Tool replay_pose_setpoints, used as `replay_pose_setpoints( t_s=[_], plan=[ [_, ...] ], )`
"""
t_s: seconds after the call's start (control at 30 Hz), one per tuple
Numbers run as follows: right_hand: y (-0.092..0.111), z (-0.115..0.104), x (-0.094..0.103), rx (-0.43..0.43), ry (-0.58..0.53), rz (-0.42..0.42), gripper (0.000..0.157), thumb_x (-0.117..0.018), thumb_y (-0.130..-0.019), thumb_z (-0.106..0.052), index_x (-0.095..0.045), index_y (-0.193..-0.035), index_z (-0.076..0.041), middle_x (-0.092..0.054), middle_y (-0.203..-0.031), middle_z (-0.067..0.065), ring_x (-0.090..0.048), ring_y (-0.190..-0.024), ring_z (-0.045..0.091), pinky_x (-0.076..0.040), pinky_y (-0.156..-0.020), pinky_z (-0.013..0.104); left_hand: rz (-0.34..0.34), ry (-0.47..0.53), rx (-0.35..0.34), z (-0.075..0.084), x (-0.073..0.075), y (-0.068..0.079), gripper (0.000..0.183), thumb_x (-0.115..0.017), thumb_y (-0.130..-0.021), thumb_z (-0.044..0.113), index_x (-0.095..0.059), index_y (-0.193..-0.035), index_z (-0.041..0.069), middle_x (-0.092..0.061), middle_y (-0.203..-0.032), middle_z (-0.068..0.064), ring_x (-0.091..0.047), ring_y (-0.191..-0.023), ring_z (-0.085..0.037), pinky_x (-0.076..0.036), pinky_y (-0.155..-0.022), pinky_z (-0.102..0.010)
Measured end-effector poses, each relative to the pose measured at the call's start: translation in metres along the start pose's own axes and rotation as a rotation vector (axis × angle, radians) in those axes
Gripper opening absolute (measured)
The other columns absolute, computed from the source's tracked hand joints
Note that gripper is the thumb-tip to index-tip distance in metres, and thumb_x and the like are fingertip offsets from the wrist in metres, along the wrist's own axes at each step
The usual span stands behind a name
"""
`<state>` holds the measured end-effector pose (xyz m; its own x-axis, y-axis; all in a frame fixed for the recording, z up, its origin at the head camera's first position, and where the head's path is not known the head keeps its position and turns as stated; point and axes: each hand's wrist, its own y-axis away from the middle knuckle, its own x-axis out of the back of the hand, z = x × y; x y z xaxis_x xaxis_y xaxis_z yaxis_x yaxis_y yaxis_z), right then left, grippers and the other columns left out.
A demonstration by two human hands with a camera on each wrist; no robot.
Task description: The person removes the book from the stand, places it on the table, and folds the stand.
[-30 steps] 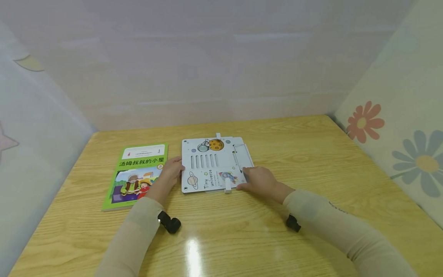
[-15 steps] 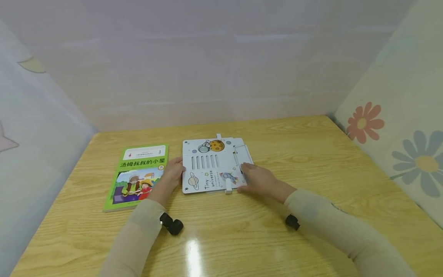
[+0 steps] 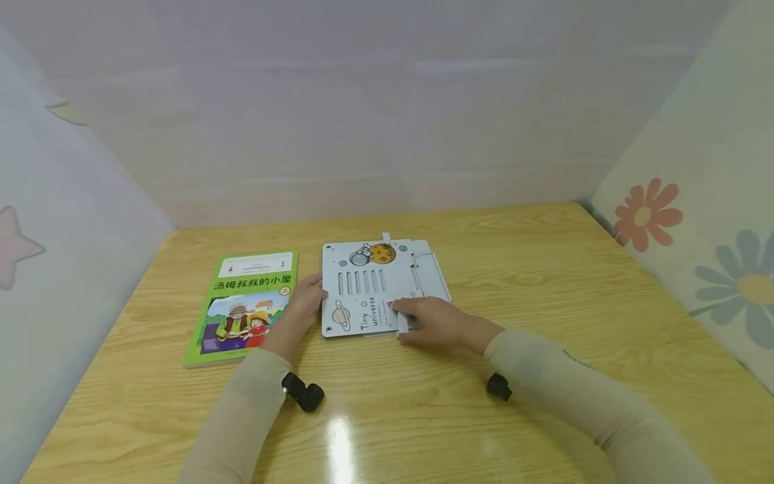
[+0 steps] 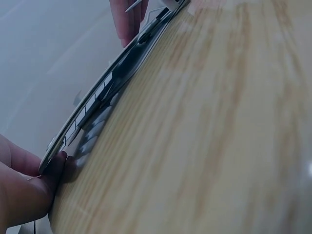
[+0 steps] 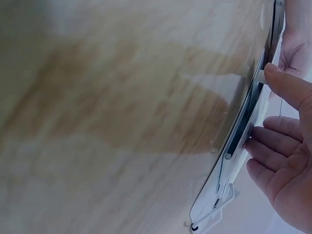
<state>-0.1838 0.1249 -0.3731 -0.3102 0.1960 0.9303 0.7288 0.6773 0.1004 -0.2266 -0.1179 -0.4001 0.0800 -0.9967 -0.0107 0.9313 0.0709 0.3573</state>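
A flat white book stand [image 3: 400, 274], printed with space pictures and "Tiny universe", lies folded on the table. My left hand [image 3: 307, 301] pinches its left edge; in the left wrist view the thumb [image 4: 23, 161] is on one face and a fingertip on the other. At the near edge, my right hand [image 3: 438, 323] holds a small white page clip [image 3: 402, 325], the thumb [image 5: 280, 80] against its end in the right wrist view. The other fingers reach over the printed face. A second clip [image 3: 385, 237] sticks up at the far edge.
A green picture book [image 3: 208, 323] lies left of the stand, partly behind the left forearm. A white wire frame [image 3: 444, 277] juts from the stand's right side. Wooden tabletop [image 3: 544, 269] extends to the right, with walls behind and at both sides.
My right hand has moved left from the stand's right corner onto the near clip. The left hand keeps its hold on the left edge. The head view has shifted slightly.
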Motion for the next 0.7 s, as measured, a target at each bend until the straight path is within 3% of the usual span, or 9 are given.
replay_pose_setpoints(
  t_s=[0.3,0.53,0.7],
  plan=[
    [-0.0029,0.0011,0.0007,0.015,0.019,0.017,0.059,-0.064,-0.076,-0.035,-0.046,-0.125,-0.007,-0.045,-0.125,0.001,-0.045,-0.102,0.005,-0.037,-0.088,0.023,0.001,-0.013,0.008,0.0019,-0.0008,0.0007,0.058,-0.036,-0.078,-0.013,-0.026,-0.134,0.001,-0.03,-0.135,-0.013,-0.026,-0.123,-0.021,-0.022,-0.099,-0.029],
    [-0.0059,-0.0013,0.0024,-0.012,0.026,0.026,0.056,-0.066,-0.075,-0.031,-0.048,-0.123,-0.008,-0.054,-0.114,0.001,-0.048,-0.073,0.004,-0.041,-0.066,0.019,0.005,-0.021,0.0,0.002,-0.0006,0.0,0.057,-0.036,-0.079,-0.013,-0.025,-0.134,0.0,-0.029,-0.135,-0.013,-0.025,-0.123,-0.021,-0.021,-0.1,-0.03],
    [-0.0086,-0.0013,0.0016,-0.033,0.025,0.02,0.053,-0.065,-0.076,-0.03,-0.049,-0.123,-0.009,-0.058,-0.107,0.0,-0.048,-0.072,0.004,-0.041,-0.066,0.019,0.015,-0.027,0.004,0.0008,-0.0009,0.0002,0.057,-0.037,-0.078,-0.012,-0.027,-0.133,0.0,-0.031,-0.134,-0.012,-0.027,-0.122,-0.021,-0.022,-0.099,-0.029]
  ],
)
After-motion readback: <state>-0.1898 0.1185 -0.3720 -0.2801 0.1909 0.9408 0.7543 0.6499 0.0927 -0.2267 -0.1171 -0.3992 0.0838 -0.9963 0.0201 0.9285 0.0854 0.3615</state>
